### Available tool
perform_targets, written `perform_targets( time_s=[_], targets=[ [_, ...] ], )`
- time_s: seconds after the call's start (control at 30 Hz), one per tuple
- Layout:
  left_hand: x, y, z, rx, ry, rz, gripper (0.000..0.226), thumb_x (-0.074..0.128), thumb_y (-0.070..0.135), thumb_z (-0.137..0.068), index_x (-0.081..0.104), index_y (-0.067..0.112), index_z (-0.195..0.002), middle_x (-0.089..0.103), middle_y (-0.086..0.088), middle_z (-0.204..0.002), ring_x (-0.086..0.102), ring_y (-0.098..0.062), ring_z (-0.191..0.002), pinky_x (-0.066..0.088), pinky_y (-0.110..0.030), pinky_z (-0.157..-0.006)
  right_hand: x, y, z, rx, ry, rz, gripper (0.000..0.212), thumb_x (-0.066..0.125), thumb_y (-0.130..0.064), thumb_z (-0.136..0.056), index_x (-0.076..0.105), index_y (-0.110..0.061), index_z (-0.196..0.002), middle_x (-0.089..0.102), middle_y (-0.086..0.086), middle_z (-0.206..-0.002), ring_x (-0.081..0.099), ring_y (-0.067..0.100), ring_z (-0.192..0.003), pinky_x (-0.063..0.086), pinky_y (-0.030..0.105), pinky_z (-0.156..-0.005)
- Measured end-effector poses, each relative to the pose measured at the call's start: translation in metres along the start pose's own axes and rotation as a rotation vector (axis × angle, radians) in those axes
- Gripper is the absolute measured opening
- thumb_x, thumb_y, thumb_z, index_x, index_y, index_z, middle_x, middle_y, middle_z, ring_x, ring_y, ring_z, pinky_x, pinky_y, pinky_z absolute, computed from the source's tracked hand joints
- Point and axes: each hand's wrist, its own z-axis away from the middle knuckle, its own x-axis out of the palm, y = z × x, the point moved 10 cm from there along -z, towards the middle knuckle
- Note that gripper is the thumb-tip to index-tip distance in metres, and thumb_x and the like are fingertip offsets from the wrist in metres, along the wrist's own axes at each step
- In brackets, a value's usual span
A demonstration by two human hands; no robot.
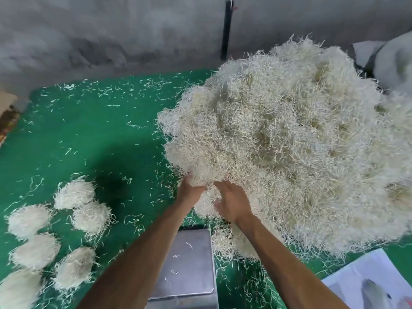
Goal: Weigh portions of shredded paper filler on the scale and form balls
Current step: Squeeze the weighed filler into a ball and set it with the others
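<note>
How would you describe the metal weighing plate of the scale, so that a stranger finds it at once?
Start from the huge pile of pale shredded paper on the green table. Below its near edge, between the person's forearms, lies the flat grey metal scale plate. Unlike the fluffy paper balls at the left, it is smooth, rectangular and shiny.

A green table (89, 134) carries a filler heap (289, 141), six balls (74, 194), a scale (189, 262) and paper sheets (367, 279).

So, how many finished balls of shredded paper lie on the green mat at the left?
6 pale round balls of shredded paper: top, middle right, far left, lower left, lower middle, and bottom corner, cut by the frame edge. More may lie outside.
</note>
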Motion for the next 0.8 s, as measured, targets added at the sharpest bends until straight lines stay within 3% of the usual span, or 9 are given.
perform_targets(
  time_s=[0.07, 0.17, 0.23, 0.4, 0.47, 0.53, 0.6, 0.7, 0.8],
  targets=[
    [-0.009, 0.002, 0.004, 0.033, 0.038, -0.001, 0.071, 0.072, 0.014, -0.089, 0.036, 0.016, -0.150, 0.054, -0.010, -0.132, 0.052, -0.005, -0.069, 0.043, -0.011, -0.044, -0.008, -0.004, -0.002, -0.012, 0.026, 0.030, 0.062, 0.071, -0.032, -0.092, 0.052, -0.016, -0.149, 0.058, 0.012, -0.145, 0.054, 0.030, -0.134, 0.037, 0.049, -0.119],
    [-0.049, 0.029, 0.018, 0.167, 0.127, -0.011, 0.058, 0.065, 0.008, -0.088, 0.048, 0.012, -0.144, 0.065, -0.004, -0.098, 0.042, -0.004, -0.048, 0.036, -0.016, -0.035, -0.024, -0.014, -0.004, -0.019, 0.053, 0.062, 0.066, 0.069, -0.047, -0.093, 0.050, -0.018, -0.149, 0.043, 0.014, -0.159, 0.040, 0.034, -0.147, 0.028, 0.053, -0.125],
    [-0.088, 0.055, 0.033, 0.258, 0.221, 0.017, 0.055, 0.060, 0.006, -0.087, 0.052, 0.018, -0.141, 0.066, 0.001, -0.098, 0.039, -0.004, -0.043, 0.036, -0.020, -0.035, -0.032, -0.025, -0.004, -0.021, 0.044, 0.082, 0.078, 0.069, -0.058, -0.091, 0.041, -0.020, -0.153, 0.036, 0.013, -0.164, 0.036, 0.034, -0.149, 0.025, 0.051, -0.126],
    [-0.165, 0.085, 0.069, 0.225, 0.319, 0.335, 0.053, 0.061, 0.018, -0.088, 0.052, 0.009, -0.140, 0.056, 0.008, -0.093, 0.053, -0.008, -0.068, 0.046, -0.016, -0.046, -0.058, -0.056, -0.006, 0.017, 0.043, 0.057, 0.117, 0.060, -0.082, -0.081, 0.005, -0.021, -0.164, 0.014, 0.006, -0.172, 0.018, 0.029, -0.158, 0.016, 0.050, -0.129],
    [-0.187, 0.090, 0.090, 0.220, 0.243, 0.491, 0.053, 0.065, 0.026, -0.086, 0.055, 0.006, -0.134, 0.057, -0.002, -0.109, 0.062, -0.018, -0.097, 0.057, -0.030, -0.076, -0.087, -0.092, 0.001, -0.027, 0.117, -0.024, 0.126, 0.051, -0.096, -0.074, 0.003, -0.023, -0.165, 0.016, 0.006, -0.172, 0.023, 0.027, -0.157, 0.017, 0.047, -0.128],
    [-0.182, 0.089, 0.091, 0.139, 0.130, 0.634, 0.048, 0.068, 0.032, -0.081, 0.060, 0.013, -0.124, 0.055, -0.010, -0.127, 0.057, -0.033, -0.121, 0.050, -0.050, -0.101, -0.096, -0.103, -0.004, -0.008, 0.117, -0.189, 0.131, 0.053, -0.099, -0.065, 0.003, -0.030, -0.164, 0.022, 0.003, -0.170, 0.030, 0.027, -0.154, 0.022, 0.047, -0.124],
    [-0.184, 0.081, 0.100, 0.105, 0.100, 0.660, 0.029, 0.067, 0.025, -0.085, 0.065, 0.022, -0.114, 0.057, -0.009, -0.128, 0.059, -0.031, -0.120, 0.055, -0.043, -0.096, -0.103, -0.121, -0.001, -0.009, 0.107, -0.349, 0.128, 0.051, -0.100, -0.063, 0.002, -0.035, -0.163, 0.023, 0.001, -0.170, 0.032, 0.026, -0.152, 0.029, 0.053, -0.123],
    [-0.190, 0.081, 0.106, 0.172, 0.171, 0.620, 0.075, 0.060, -0.017, -0.083, 0.047, 0.028, -0.141, 0.047, -0.004, -0.142, 0.059, -0.010, -0.099, 0.047, 0.001, -0.069, -0.107, -0.147, 0.000, -0.001, 0.073, -0.708, 0.107, 0.045, -0.099, -0.075, 0.007, -0.045, -0.160, 0.020, -0.001, -0.171, 0.031, 0.022, -0.152, 0.025, 0.044, -0.117],
    [-0.183, 0.077, 0.109, 0.246, 0.176, 0.423, 0.083, 0.059, -0.020, -0.083, 0.035, 0.021, -0.150, 0.051, -0.006, -0.140, 0.058, -0.012, -0.108, 0.051, -0.006, -0.078, -0.113, -0.160, -0.003, 0.066, 0.117, -0.900, 0.110, 0.055, -0.096, -0.072, 0.011, -0.048, -0.160, 0.024, -0.001, -0.170, 0.036, 0.010, -0.139, 0.028, 0.033, -0.108]
  ],
)
